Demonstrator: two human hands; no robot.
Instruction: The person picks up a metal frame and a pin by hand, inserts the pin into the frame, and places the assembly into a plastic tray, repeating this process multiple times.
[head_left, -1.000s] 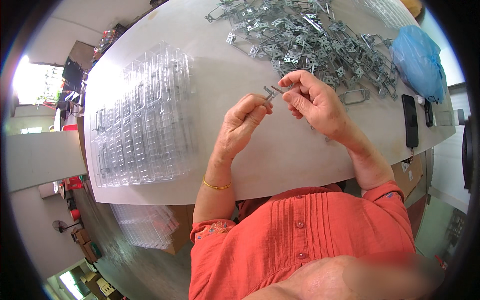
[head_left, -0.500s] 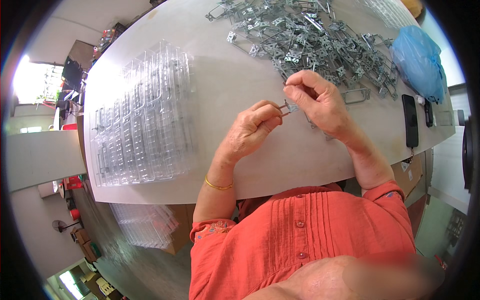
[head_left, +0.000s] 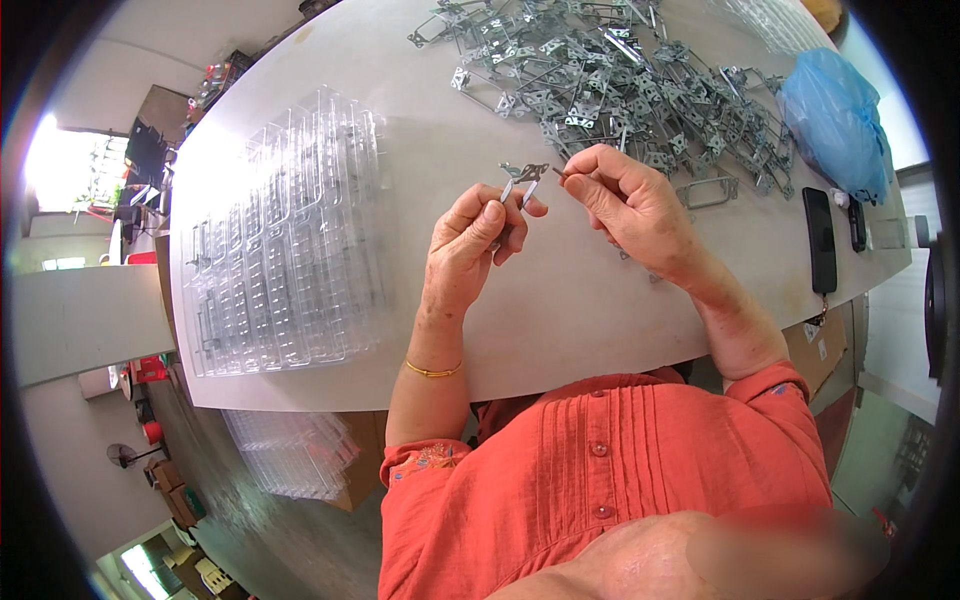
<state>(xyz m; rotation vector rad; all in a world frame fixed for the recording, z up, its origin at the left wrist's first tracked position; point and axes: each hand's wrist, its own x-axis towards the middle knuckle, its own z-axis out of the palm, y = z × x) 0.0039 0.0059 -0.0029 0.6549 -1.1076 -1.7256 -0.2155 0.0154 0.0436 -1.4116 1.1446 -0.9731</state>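
My left hand (head_left: 468, 245) is closed around the legs of a small grey metal bracket (head_left: 527, 173), whose flat end with holes points up and away from me. Just to its right, my right hand (head_left: 640, 215) pinches a thin dark stick-like piece (head_left: 561, 172) between thumb and forefinger. Its tip points at the bracket, with a small gap between them; the rest is hidden in the fingers. Beyond my right hand lies a big heap of similar metal brackets (head_left: 640, 90). One loose bracket frame (head_left: 708, 193) rests at the heap's near edge.
Stacked clear plastic trays (head_left: 290, 240) with moulded rows cover the table's left side. At the right are a blue plastic bag (head_left: 835, 125) and a black phone (head_left: 820, 240). More clear trays (head_left: 290, 450) sit below the table's near left edge, beside a cardboard box (head_left: 365, 460).
My left hand has turned and moved slightly left, raising the bracket so its holed end stands up. The right hand has barely moved, and its thin piece now shows beyond the fingertips.
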